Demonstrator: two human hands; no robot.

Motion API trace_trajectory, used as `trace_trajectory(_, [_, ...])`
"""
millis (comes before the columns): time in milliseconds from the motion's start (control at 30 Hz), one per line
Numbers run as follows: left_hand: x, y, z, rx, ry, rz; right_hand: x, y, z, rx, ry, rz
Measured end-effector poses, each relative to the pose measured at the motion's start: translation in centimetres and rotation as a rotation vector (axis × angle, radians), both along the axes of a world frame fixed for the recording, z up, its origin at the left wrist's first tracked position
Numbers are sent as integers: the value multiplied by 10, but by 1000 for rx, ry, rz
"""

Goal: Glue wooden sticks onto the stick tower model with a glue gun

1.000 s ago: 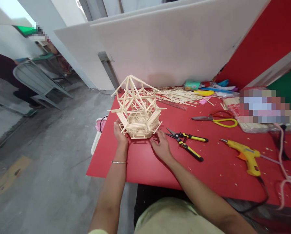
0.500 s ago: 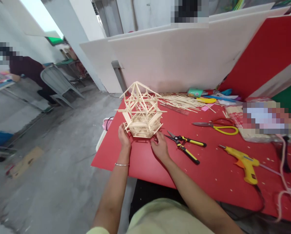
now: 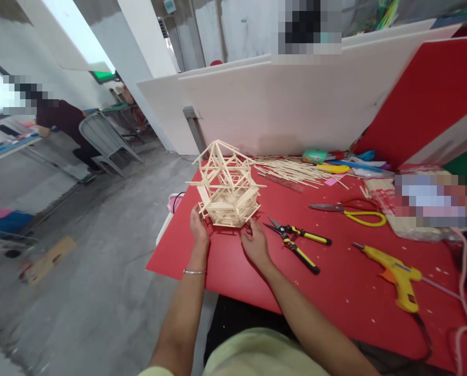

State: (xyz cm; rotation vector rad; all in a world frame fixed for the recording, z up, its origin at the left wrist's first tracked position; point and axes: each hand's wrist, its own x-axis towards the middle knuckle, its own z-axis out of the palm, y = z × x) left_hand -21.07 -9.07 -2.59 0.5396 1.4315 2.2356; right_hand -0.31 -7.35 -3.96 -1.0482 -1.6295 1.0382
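A model pavilion (image 3: pixel 228 190) of thin pale wooden sticks, with a pointed roof frame and a many-sided base, stands at the left part of the red table. My left hand (image 3: pixel 199 225) grips the left side of its base, the fingers partly hidden behind the sticks. At the lower right corner of the base, my right hand (image 3: pixel 256 243) has its fingers curled against the sticks, the tips partly hidden. Snips (image 3: pixel 292 235) with black and yellow handles lie just right of my right hand, jaws apart.
Yellow-handled scissors (image 3: pixel 347 211) and a yellow glue gun (image 3: pixel 394 271) lie to the right. Loose sticks (image 3: pixel 292 169) are piled at the back, before a white board (image 3: pixel 272 104). Packed sticks (image 3: pixel 386 196) are at far right. A person (image 3: pixel 61 120) sits at far left.
The whole view has shifted a little, so things appear slightly lower. Both hands stay at the base of the model pavilion, which looks nearly unmoved.
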Motion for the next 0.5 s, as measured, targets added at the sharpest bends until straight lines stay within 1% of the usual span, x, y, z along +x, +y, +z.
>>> trace_trajectory(167, [1, -3, 3, -8, -23, -19, 0, 1, 7, -18, 19, -9])
trace_trajectory(233, [1, -4, 4, -13, -33, -20, 6, 0, 11, -22, 28, -30])
trace_trajectory(300, [1, -5, 5, -13, -43, -19, 19, 0, 21, -26, 37, -85])
trace_trajectory(333, [1, -5, 5, -13, -45, -17, 27, 0, 28, -23, 37, -131])
trace_trajectory(400, [1, -5, 6, -19, -46, -14, 42, 4, 50, 18, 20, -231])
trace_trajectory(433, [1, -5, 7, -21, -45, -12, 47, 8, 64, 79, -10, -281])
trace_trajectory(500, [2, -5, 9, -23, -42, -10, 50, 19, 93, 251, -75, -302])
